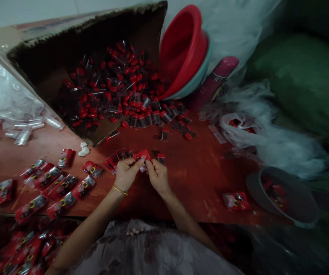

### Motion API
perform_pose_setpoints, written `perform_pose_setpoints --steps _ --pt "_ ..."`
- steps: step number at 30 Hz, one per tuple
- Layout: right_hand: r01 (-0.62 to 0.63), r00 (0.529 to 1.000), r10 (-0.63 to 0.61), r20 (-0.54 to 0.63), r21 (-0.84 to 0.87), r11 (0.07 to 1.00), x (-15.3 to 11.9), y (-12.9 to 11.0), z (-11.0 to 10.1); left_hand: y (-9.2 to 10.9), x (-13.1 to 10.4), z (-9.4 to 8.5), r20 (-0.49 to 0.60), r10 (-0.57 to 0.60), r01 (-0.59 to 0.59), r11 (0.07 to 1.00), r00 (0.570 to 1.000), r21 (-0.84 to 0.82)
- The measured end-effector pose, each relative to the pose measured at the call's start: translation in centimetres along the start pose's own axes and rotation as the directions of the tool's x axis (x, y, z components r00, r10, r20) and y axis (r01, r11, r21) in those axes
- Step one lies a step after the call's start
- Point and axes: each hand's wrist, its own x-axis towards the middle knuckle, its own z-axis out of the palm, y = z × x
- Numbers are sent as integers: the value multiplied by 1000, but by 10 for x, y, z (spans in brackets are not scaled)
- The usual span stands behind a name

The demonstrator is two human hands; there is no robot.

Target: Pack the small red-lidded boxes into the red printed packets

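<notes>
My left hand (126,175), with a gold bangle at the wrist, and my right hand (158,176) meet at the middle of the red table. Between them they pinch a small red packet (142,155), its lower part covered by the fingers. A fanned row of red packets (115,158) lies just beyond my left hand. Close behind my right hand is a small clear container with a red cap (161,157). Filled red packets (63,186) are spread on the table to the left.
An open carton (18,63) of red-capped containers lies at the back left. Red basin (194,42) and pink spray can (220,72) stand behind. A grey bowl (304,219) of red items is at the right; clear tubes (24,133) lie far left.
</notes>
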Motion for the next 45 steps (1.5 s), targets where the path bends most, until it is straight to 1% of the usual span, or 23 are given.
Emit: perform_pose_setpoints --steps 3,5,7,8,10,12,13,15,16,18,20,21,23,25,27,29,31,33,34,37,40,43,45 --pt "-64 998 65 -4 82 995 -4 5 5 -4 0 4 2 15 -15 999 1000 30" --pt "-111 993 114 -8 158 981 -6 8 8 -7 1 6 -37 -17 16 1000 999 -20" --pt "-130 991 136 -15 214 968 -7 11 10 -8 1 6 -71 -88 79 990 994 -116" --pt "-128 991 134 -15 222 967 -7 11 10 -7 0 5 -62 -133 120 977 989 -175" --pt "-119 993 120 9 192 974 -6 11 8 -5 -2 3 24 -222 220 936 975 -275" --pt "-118 993 114 41 115 986 -4 11 4 -1 -3 -1 112 -302 322 885 947 -336" --pt "-113 993 110 40 63 992 -2 11 0 1 -3 -4 127 -345 367 858 930 -359" --pt "-82 997 83 3 -90 993 1 12 -10 4 -1 -8 101 -420 421 801 902 -425" --pt "-65 998 60 -31 -203 977 3 14 -16 5 1 -10 78 -450 432 774 890 -464" --pt "-73 993 22 -115 -466 882 6 19 -29 5 4 -12 54 -485 439 733 873 -520" --pt "-123 982 -5 -186 -664 737 6 27 -38 6 5 -11 65 -491 443 710 868 -548" --pt "-141 978 -16 -207 -718 682 5 32 -41 6 5 -10 78 -489 445 701 869 -557" --pt "-139 978 -30 -205 -757 639 2 39 -42 7 5 -6 103 -484 449 684 869 -575" --pt "-117 985 -16 -173 -731 672 -2 42 -40 7 4 -3 139 -479 461 663 867 -590" --pt "-112 990 33 -136 -626 771 -6 39 -40 7 3 -2 178 -477 480 645 861 -595" --pt "-134 990 104 -92 -413 901 -11 30 -43 7 3 -4 194 -476 488 638 858 -595" --pt "-180 984 178 -24 -154 972 -17 18 -49 7 1 -6 181 -474 481 648 861 -591" --pt "-212 976 210 62 29 977 -23 4 -55 8 0 -6 176 -462 473 672 869 -570" --pt "-219 973 211 96 73 973 -25 -1 -57 9 -1 -6 185 -452 473 686 873 -553" --pt "-222 970 211 119 83 972 -29 -12 -59 12 -4 -5 224 -413 467 722 883 -511" --pt "-274 955 263 134 73 959 -28 -14 -57 13 -5 -5 223 -370 432 755 902 -493" --pt "-330 937 306 167 138 934 -26 -13 -53 12 -7 -7 224 -316 387 797 922 -465" --pt "-341 935 311 168 191 921 -25 -13 -50 13 -8 -8 228 -282 357 819 932 -448"
